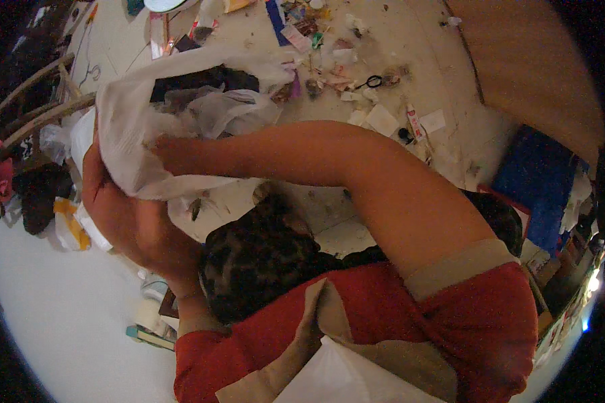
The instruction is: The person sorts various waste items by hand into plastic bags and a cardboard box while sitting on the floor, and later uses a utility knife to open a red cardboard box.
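A white bag or cloth (123, 121) hangs open at the upper left, its rim forming a wide loop. Inside or behind that loop show a dark item (201, 83) and crumpled translucent plastic (232, 108). My left hand (101, 176) grips the left side of the white bag, with its fingertips hidden. My right arm stretches across to the same bag, and my right hand (164, 153) is at its near inner side, blurred and partly covered; whether its fingers are closed does not show.
Litter, paper scraps, black-handled scissors (373, 81) and a white-and-red tube (414, 122) lie on the pale floor (428, 60). A wooden panel (529, 65) and a blue box-like object (529, 171) stand right. Curved wooden bars (45, 118) and piled bags are left.
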{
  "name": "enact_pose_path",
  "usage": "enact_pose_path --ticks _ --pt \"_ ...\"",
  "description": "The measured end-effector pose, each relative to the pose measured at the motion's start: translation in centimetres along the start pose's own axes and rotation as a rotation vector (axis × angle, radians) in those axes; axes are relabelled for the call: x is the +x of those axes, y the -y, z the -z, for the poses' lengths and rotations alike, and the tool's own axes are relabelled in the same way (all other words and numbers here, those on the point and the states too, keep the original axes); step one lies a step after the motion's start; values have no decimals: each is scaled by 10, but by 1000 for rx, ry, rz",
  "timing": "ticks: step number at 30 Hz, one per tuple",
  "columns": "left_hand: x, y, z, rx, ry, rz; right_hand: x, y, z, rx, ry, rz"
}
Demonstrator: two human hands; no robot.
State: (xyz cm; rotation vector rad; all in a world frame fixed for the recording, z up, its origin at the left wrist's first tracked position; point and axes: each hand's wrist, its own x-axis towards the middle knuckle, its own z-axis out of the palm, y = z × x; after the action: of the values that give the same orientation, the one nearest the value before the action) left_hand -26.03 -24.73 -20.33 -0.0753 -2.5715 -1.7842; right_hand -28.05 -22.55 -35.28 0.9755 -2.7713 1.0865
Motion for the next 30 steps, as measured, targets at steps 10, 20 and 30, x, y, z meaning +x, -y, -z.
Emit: enact_pose_path --ticks 10,20,30 --pt "21 5 37 -207 -90 266 -60 -87 133 674 171 158" --pt "34 33 54 -1246 448 595 -252 -248 82 -683 123 -630" --pt "29 24 50 -1191 521 477 -276 -287 108 94 149 -707"
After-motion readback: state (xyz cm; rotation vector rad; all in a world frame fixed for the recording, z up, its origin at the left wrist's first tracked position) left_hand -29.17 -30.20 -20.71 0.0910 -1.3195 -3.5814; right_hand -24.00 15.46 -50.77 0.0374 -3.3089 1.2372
